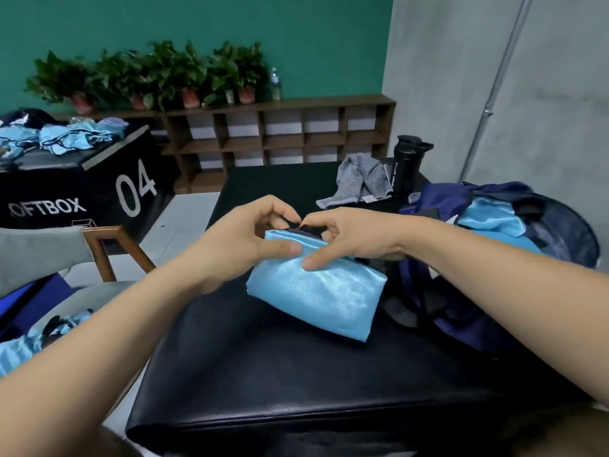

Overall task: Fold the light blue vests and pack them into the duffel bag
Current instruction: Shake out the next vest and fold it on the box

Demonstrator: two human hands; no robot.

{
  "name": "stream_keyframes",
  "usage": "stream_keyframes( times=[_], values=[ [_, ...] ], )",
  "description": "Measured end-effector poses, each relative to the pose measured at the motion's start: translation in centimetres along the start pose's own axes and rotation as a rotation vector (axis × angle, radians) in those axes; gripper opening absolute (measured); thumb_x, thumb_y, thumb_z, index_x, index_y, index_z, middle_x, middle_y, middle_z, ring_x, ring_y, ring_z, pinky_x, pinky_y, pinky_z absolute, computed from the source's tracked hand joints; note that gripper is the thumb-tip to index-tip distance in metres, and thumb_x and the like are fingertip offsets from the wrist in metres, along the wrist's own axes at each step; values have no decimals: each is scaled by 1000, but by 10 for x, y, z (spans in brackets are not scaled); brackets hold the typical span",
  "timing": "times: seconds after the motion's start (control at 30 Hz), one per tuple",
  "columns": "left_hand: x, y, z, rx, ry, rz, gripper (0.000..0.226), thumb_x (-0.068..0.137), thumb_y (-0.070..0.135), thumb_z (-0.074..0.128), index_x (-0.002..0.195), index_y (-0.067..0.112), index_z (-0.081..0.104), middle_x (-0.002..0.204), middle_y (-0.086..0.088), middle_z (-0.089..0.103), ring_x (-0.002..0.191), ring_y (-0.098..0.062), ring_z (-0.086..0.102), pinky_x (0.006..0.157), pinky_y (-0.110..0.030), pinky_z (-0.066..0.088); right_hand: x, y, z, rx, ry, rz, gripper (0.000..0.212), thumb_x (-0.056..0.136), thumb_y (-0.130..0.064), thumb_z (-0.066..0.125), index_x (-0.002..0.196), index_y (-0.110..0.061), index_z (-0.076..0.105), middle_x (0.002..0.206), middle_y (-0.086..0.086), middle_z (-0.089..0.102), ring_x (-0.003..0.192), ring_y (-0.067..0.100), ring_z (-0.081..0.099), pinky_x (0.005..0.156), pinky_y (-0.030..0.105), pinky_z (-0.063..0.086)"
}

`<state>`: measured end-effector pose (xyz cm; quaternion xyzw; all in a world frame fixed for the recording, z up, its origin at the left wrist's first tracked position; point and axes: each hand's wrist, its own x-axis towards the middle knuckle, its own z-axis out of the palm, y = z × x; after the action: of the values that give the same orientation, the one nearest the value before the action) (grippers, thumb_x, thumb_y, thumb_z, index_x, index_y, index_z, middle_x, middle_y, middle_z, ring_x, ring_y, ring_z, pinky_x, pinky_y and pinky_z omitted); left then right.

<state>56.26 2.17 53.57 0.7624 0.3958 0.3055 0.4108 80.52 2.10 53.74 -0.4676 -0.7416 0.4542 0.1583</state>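
Black padded table point(280, 384): left hand point(244, 240) and right hand point(349, 239) pinch the folded vest point(316, 291), seemingly tidying its dark top edge; duffel bag point(494, 258) at three o'clock.

We read this as a gym or sports training room: black box point(99, 192) marked "OFTBOX 04", padded black bench point(263, 374), shaker point(405, 163) printed "SPORT BOTTLE", grey towel point(359, 179), duffel bag point(461, 321). Brown cubby shelf point(280, 136) with potted plants point(155, 70) on top along a teal wall point(197, 21); concrete wall point(461, 77) at right.
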Motion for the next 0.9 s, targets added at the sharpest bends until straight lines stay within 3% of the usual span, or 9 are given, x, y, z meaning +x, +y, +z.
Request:
stream_keyframes(
  times=[0.07, 0.2, 0.37, 0.5, 0.6, 0.73, 0.8, 0.9],
  values=[
    [13, 20, 8, -26, 26, 51, 35, 85, 18, 89, 113, 29, 71, 105, -4, 74, 101, -26, 74, 96, -49, 59, -27, -6, -23, 6, 68, 10, 48, 90, -33, 87, 127, -15, 62, 106, 17, 78, 97, 39, 77, 84, 46, 58],
    [45, 56, 33, -80, 41, 139, 35, 85, 23, 90, 113, 31, 72, 111, -5, 74, 106, -32, 73, 98, -49, 60, -82, -14, -71, -60, 190, -5, 34, 92, -40, 84, 116, -26, 65, 100, 5, 80, 87, 23, 76, 78, 42, 58],
    [82, 84, 75, -142, 22, 191, 32, 91, 6, 82, 118, 15, 66, 108, -12, 75, 92, -25, 71, 84, -42, 62, -144, 1, -133, -176, 291, 68, 42, 88, -46, 86, 115, -24, 65, 106, 20, 78, 96, 50, 73, 83, 64, 58],
    [101, 85, 113, -63, 6, 196, 22, 95, 7, 77, 112, 17, 68, 96, -1, 77, 87, -21, 70, 82, -43, 62, -183, 23, -169, -203, 372, 153, 34, 88, -40, 86, 112, -25, 67, 99, 16, 79, 86, 39, 77, 72, 47, 60],
    [111, 84, 145, 32, -61, 236, 15, 95, 15, 77, 102, 28, 72, 97, 1, 78, 93, -27, 73, 92, -48, 61, -196, 46, -186, -229, 385, 215, 32, 87, -40, 87, 110, -28, 68, 100, 15, 79, 93, 43, 77, 78, 54, 62],
    [116, 84, 183, 193, -232, 378, 15, 93, 16, 81, 103, 25, 73, 99, 9, 75, 93, -11, 70, 86, -29, 56, -195, 72, -197, -273, 347, 284, 29, 88, -36, 87, 109, -27, 69, 98, 6, 81, 90, 31, 79, 82, 50, 63],
    [119, 79, 196, 355, -291, 492, 18, 92, 25, 83, 106, 28, 73, 106, 15, 71, 102, -7, 66, 91, -24, 50, -193, 82, -200, -244, 304, 314, 30, 89, -33, 87, 110, -23, 69, 98, 4, 81, 89, 28, 79, 81, 47, 62],
    [120, 69, 209, 601, -354, 622, 27, 95, 48, 76, 118, 36, 68, 117, 20, 64, 115, -3, 54, 101, -28, 40, -191, 93, -207, -217, 241, 353, 32, 89, -32, 87, 113, -22, 69, 102, 8, 81, 95, 33, 79, 84, 51, 63]
  ],
)
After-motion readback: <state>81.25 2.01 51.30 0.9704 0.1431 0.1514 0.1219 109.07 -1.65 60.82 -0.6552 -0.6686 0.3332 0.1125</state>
